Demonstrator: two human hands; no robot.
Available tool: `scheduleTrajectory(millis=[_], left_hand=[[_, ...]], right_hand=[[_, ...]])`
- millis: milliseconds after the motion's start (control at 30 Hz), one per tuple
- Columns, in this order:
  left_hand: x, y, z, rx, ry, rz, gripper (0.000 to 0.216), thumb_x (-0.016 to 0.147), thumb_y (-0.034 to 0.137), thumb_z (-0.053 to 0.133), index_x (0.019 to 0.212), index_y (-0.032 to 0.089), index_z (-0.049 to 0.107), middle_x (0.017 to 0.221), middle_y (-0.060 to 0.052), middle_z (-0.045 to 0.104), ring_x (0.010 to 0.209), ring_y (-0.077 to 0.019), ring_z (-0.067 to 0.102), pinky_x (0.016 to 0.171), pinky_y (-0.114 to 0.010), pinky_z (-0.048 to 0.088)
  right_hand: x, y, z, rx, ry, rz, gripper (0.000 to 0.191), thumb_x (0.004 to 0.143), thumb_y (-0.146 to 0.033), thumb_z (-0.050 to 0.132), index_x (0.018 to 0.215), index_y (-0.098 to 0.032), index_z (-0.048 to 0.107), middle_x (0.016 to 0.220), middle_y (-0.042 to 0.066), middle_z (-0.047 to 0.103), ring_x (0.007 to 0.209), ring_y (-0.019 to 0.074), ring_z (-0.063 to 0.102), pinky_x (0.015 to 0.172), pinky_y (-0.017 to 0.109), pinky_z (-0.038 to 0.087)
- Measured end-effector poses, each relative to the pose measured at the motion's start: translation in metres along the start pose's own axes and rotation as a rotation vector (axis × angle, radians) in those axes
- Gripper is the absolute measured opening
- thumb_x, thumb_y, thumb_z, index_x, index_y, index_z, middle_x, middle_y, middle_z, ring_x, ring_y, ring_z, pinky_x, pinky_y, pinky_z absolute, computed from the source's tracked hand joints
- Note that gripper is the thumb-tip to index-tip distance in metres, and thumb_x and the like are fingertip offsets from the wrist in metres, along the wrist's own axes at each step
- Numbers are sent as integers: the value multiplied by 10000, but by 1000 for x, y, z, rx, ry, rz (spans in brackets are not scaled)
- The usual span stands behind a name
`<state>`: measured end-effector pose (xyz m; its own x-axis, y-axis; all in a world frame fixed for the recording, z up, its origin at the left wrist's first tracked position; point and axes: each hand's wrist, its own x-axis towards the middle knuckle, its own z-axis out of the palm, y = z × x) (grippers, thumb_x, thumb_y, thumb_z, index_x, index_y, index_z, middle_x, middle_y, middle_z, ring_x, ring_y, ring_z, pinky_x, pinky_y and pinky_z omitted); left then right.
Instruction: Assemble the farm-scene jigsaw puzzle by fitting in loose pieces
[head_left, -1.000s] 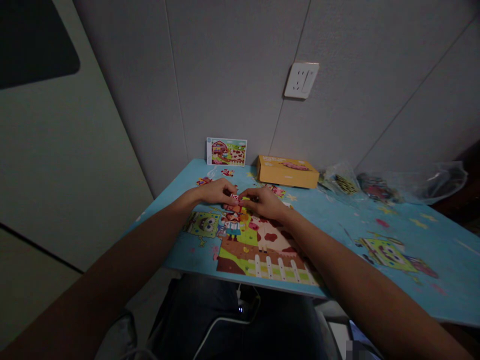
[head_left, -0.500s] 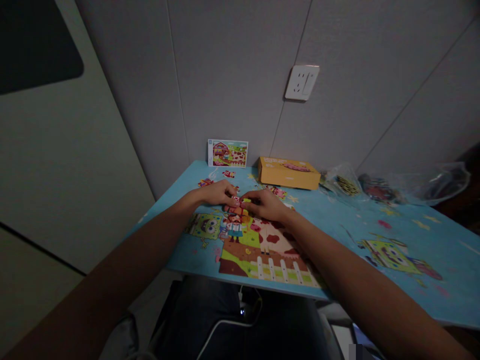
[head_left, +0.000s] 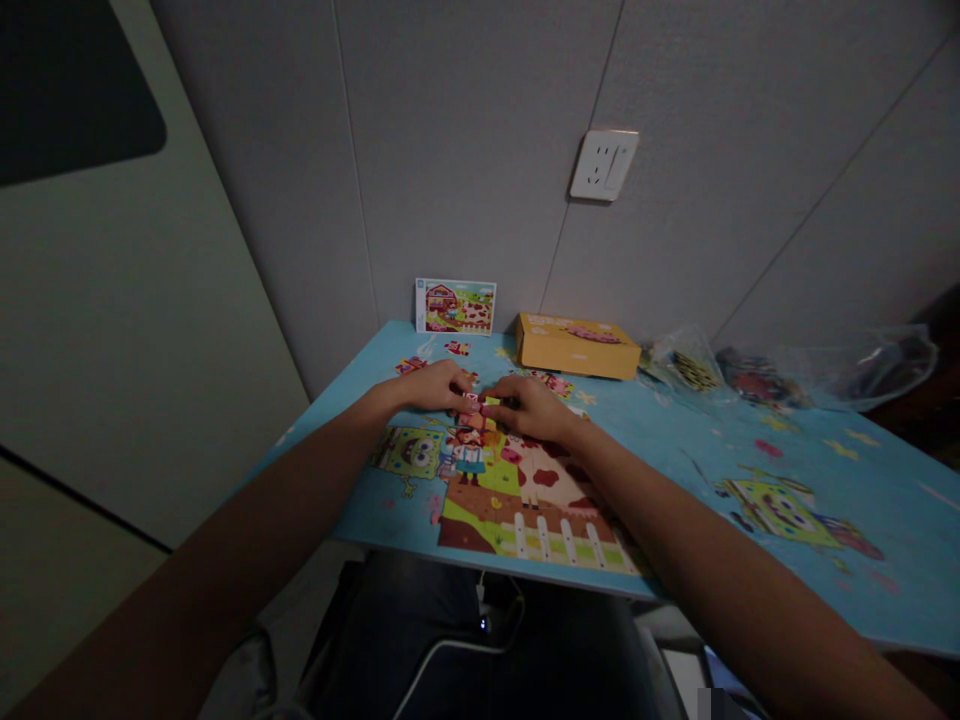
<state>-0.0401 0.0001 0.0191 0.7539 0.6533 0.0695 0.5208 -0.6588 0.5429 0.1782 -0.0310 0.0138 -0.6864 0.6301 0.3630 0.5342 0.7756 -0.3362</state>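
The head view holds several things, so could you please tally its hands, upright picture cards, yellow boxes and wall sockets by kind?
Left hand and right hand: 2
Upright picture card: 1
Yellow box: 1
Wall socket: 1
Total: 5

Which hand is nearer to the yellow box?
Right. The right hand is on the near side of the yellow box, slightly to its left; the left hand is farther left.

There are two hands (head_left: 435,386) (head_left: 534,410), one puzzle (head_left: 480,510), one yellow box (head_left: 577,350), one picture card (head_left: 456,307) and one socket (head_left: 604,166)
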Motion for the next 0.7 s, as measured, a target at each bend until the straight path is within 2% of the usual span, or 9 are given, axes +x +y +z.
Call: scheduleTrajectory(millis=[200,367,700], left_hand=[[-1,6,-2,145,35,73,304,755,407,624,638,131,674,591,10,554,571,-100,446,555,-221,275],[0,7,-1,160,65,21,370,668,481,716,837,152,712,739,-15,623,656,-126,514,585,-213,312],[1,-2,1,173,21,-38,383,663,495,718,822,147,697,703,-7,604,626,-121,502,578,-221,315]], right_hand=[[0,6,1,-32,-11,-2,277,840,-352,606,995,-155,724,827,74,642,750,163,555,706,260,387],[0,8,1,-54,-54,51,273,808,-326,649,1025,-180,727,855,71,634,760,165,557,714,263,397],[1,9,2,-65,-56,48,287,818,-356,635,1028,-181,725,891,88,664,792,184,578,747,280,415]])
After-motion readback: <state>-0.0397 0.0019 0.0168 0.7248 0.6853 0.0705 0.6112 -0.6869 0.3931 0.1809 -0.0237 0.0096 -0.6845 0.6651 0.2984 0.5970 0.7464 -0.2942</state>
